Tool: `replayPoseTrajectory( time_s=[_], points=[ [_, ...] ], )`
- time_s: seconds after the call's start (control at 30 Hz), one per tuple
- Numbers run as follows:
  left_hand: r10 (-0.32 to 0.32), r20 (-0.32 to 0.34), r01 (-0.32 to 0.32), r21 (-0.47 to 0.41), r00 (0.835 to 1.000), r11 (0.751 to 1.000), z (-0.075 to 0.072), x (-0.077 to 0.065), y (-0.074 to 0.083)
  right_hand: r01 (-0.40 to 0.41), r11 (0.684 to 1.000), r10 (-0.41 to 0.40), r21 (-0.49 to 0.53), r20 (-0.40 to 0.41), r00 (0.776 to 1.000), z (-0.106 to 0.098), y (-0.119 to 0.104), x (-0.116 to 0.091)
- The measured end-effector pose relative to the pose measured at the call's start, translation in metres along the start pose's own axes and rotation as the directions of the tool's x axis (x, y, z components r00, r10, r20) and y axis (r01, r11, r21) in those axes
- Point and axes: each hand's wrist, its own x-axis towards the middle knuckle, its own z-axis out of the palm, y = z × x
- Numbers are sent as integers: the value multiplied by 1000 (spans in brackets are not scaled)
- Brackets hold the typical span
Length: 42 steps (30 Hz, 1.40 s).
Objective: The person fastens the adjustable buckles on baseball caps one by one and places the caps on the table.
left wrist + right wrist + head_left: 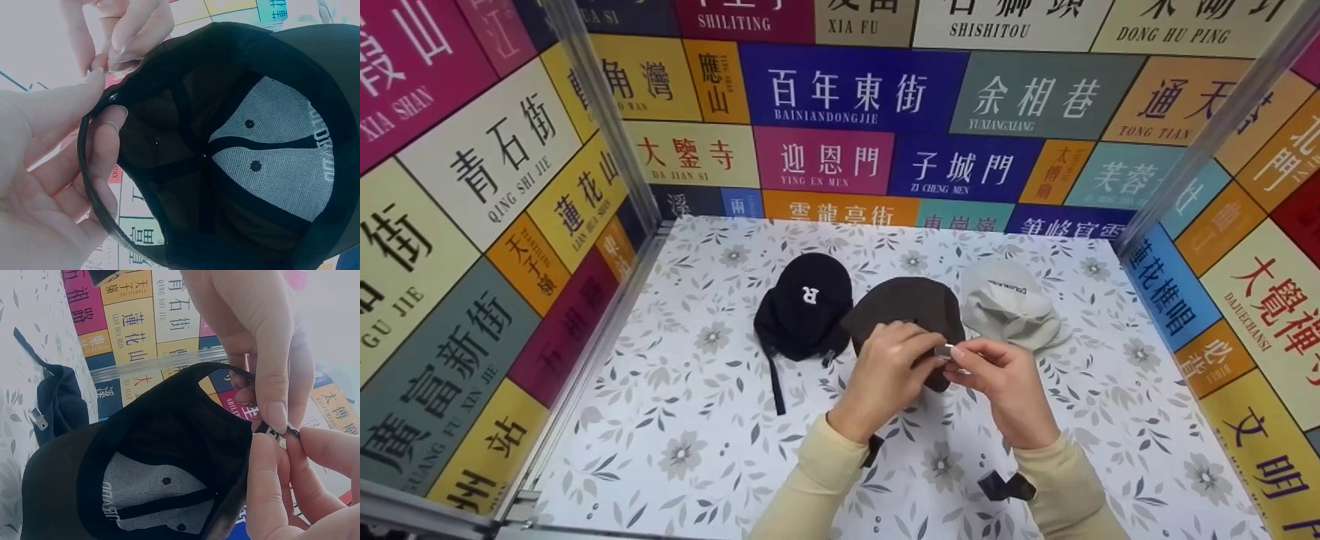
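A dark brown baseball cap is held up between both hands, with its hollow inside and pale mesh panels facing the wrist cameras. My left hand pinches the cap's back strap, which loops across the rear opening. From the other side, my right hand meets it, thumb and fingers pinching the strap end. A small metal buckle shows between the fingertips of both hands. The fingers partly hide the buckle.
On the left of the flower-patterned table lies a black cap with a white R and its strap hanging loose. A light grey cap lies to the right. Sign-covered walls and metal posts enclose the table.
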Motion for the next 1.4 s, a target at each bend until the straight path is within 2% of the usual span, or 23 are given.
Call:
replayPoseTrajectory(
  time_s=[0.53, 0.9, 1.13, 1.4],
  points=[
    [6, -11, -6, 5, 1000, 1000, -3, 1, 2, 0, 1000, 0, -8, -19, 1000, 0, -5, -3],
    [13, -4, -13, -5, 1000, 1000, -3, 1, 4, 18, 997, -15, -81, 36, 999, 2, -6, -3],
    [18, -2, -18, -12, 1000, 1000, 0, 2, 3, 14, 994, -13, -107, 16, 1000, 11, -19, -7],
    [22, -18, -22, -20, 1000, 1000, 2, 3, 3, 22, 992, -19, -124, 23, 1000, 10, -20, -7]
  ],
)
